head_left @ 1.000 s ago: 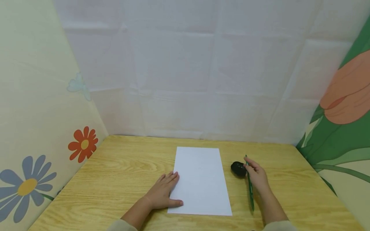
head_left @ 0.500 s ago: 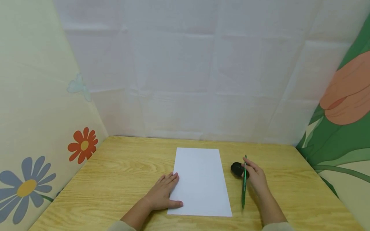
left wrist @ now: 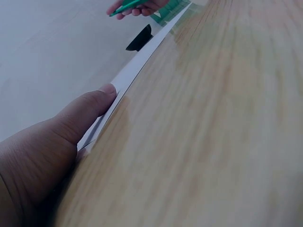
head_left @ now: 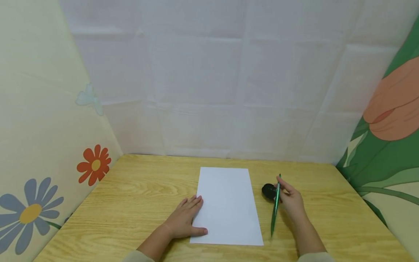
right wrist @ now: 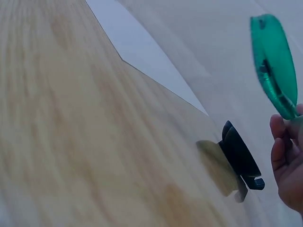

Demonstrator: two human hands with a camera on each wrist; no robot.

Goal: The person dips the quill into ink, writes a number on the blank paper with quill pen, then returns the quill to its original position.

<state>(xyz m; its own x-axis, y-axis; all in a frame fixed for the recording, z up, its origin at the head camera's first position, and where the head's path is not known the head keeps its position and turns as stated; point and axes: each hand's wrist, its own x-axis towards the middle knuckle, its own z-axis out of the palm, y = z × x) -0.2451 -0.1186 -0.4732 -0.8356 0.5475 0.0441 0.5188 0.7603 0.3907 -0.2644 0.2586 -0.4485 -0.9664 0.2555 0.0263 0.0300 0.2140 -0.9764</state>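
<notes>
A white sheet of paper [head_left: 227, 203] lies on the table. My left hand [head_left: 184, 218] rests flat across its left edge, fingertips and thumb on the sheet. To the right of the paper, my right hand [head_left: 292, 203] pinches a long green leaf-shaped thing [head_left: 275, 214] near its narrow far end. Its broad, see-through green blade [right wrist: 274, 56] with a shiny spine shows in the right wrist view. Just left of the right fingers stands a small rounded black object [head_left: 268, 191], partly covered by the hand and the green thing; from the side it looks bowl-like [right wrist: 239, 151].
The wood-grain table [head_left: 147, 182] reaches back to a creased white cloth [head_left: 196, 91]. Cloths printed with flowers [head_left: 95, 165] stand at the left and right sides, meeting the table edges.
The near end of the green thing has swung left, from beside the right forearm toward the paper. The right hand has barely shifted; the left hand, paper and black object have stayed put.
</notes>
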